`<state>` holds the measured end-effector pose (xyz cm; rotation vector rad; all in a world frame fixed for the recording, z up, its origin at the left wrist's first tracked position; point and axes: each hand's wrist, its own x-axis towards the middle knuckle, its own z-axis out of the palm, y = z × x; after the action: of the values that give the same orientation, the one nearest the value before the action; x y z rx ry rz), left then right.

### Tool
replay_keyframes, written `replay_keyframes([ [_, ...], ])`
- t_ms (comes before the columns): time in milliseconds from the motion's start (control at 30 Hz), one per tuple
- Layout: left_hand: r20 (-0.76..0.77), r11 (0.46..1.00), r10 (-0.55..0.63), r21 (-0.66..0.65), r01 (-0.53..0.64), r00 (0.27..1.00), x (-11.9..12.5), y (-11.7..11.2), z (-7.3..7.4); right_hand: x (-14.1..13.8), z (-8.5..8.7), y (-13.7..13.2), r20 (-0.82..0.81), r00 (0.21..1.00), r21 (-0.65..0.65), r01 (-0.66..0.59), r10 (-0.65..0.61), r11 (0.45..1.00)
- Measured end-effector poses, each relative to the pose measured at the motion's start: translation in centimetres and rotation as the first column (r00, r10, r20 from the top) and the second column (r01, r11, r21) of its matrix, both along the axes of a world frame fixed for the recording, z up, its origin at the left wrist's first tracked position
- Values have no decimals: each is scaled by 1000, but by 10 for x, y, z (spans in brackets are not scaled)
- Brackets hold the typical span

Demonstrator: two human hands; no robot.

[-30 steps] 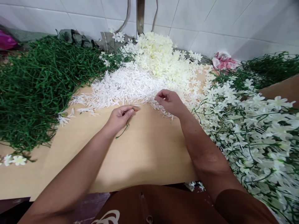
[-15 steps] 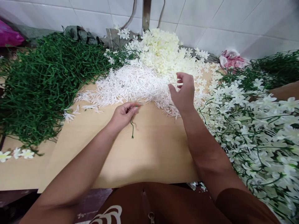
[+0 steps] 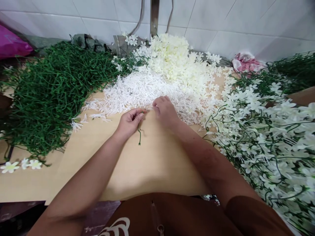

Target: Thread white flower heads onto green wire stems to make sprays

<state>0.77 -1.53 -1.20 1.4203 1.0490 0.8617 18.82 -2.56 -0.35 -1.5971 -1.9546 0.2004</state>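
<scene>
My left hand pinches a thin green plastic stem between thumb and fingers, and the stem dangles over the board. Close to its fingertips is my right hand, closed in a pinch and slightly smeared; a pale bit seems to show at its fingertips, too small to name. Just beyond both hands spreads a heap of white stamen-like plastic pieces. Behind that rises a pile of cream artificial flower heads.
A big mound of green stems lies at left. Finished white flowers on stems crowd the right side. Loose flowers lie at the left front of the tan board. A pink bag and tiled wall stand behind.
My right hand has come left and down from beside the cream flower pile to my left fingertips, its fingers now closed. My left hand still holds the green stem in nearly the same place.
</scene>
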Motion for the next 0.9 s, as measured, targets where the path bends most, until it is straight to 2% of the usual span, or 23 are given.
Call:
replay_keyframes([
  [100,-26,1000,-15,15,15,1000,0,-1,0,31,14,-2,-197,976,26,103,-96,994],
  [200,-66,999,-33,29,35,997,0,-2,1,72,28,-7,-328,920,74,249,-212,966],
  [300,-116,997,-46,57,52,992,1,-2,3,110,38,-17,-355,880,78,363,-314,929],
  [400,-172,992,-47,108,66,984,1,0,2,131,43,-32,-273,878,-49,394,-392,918],
  [500,-242,984,-48,156,88,969,-1,1,0,133,45,-44,-97,907,-204,384,-409,900],
  [600,-287,977,-51,185,108,957,-2,2,-2,125,46,-49,94,890,-305,453,-447,837],
  [700,-312,971,-60,200,128,948,-3,2,-2,114,45,-47,216,867,-386,498,-449,777],
  [800,-334,966,-69,212,147,940,-3,2,-3,104,41,-44,201,891,-407,454,-407,793],
  [900,-344,962,-72,223,156,936,-3,2,-3,103,39,-43,47,899,-364,422,-436,830],
])
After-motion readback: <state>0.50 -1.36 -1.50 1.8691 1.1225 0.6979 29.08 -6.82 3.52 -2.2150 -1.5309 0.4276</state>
